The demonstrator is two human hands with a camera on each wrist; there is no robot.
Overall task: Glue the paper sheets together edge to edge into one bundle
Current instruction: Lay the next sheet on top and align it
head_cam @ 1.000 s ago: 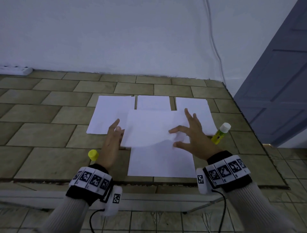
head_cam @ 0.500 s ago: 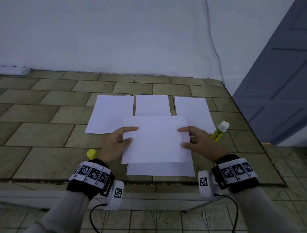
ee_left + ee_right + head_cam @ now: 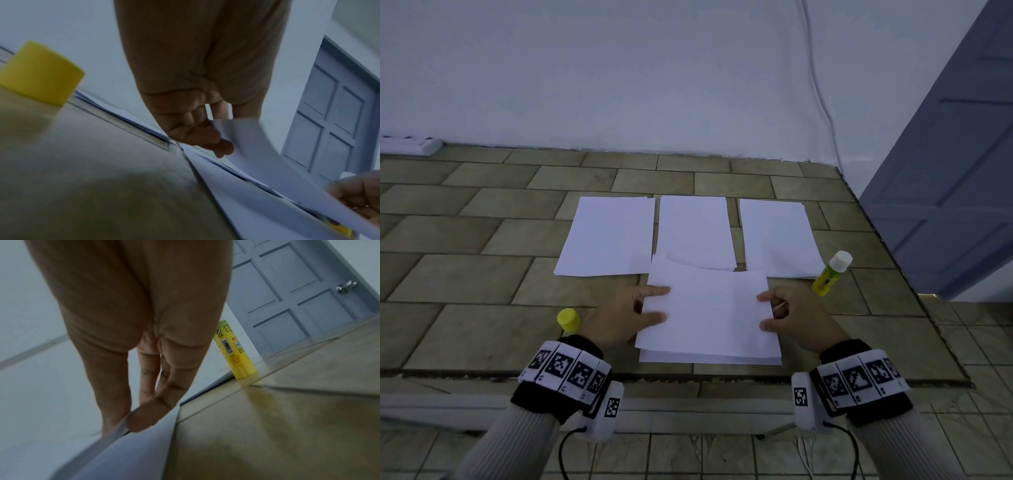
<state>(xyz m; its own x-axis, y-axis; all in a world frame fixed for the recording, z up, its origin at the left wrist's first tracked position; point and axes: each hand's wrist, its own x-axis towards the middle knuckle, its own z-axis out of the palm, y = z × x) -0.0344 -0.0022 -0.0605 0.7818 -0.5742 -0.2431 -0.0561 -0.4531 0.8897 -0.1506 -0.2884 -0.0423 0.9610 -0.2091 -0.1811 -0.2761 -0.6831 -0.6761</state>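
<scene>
A white sheet [image 3: 709,308] hangs just above a near stack of sheets [image 3: 709,359] on the tiled table. My left hand [image 3: 650,305] pinches the sheet's left edge [image 3: 236,138], thumb on top. My right hand [image 3: 768,310] pinches its right edge [image 3: 144,434]. Three more paper piles lie beyond: left [image 3: 609,236], middle [image 3: 695,229], right [image 3: 777,236]. A yellow glue stick [image 3: 830,274] with a white tip stands right of the sheets, also in the right wrist view [image 3: 234,350]. Its yellow cap [image 3: 568,319] sits by my left wrist [image 3: 41,73].
The table's front edge [image 3: 688,377] runs just below the near stack. A white wall [image 3: 654,85] backs the table, with a cable [image 3: 822,102] hanging down it. A grey door [image 3: 955,171] stands at the right. A white power strip [image 3: 407,145] lies far left.
Both hands have drawn the top sheet toward me, from over the far piles down onto the near stack. The right hand went from spread fingers to a pinch on the edge.
</scene>
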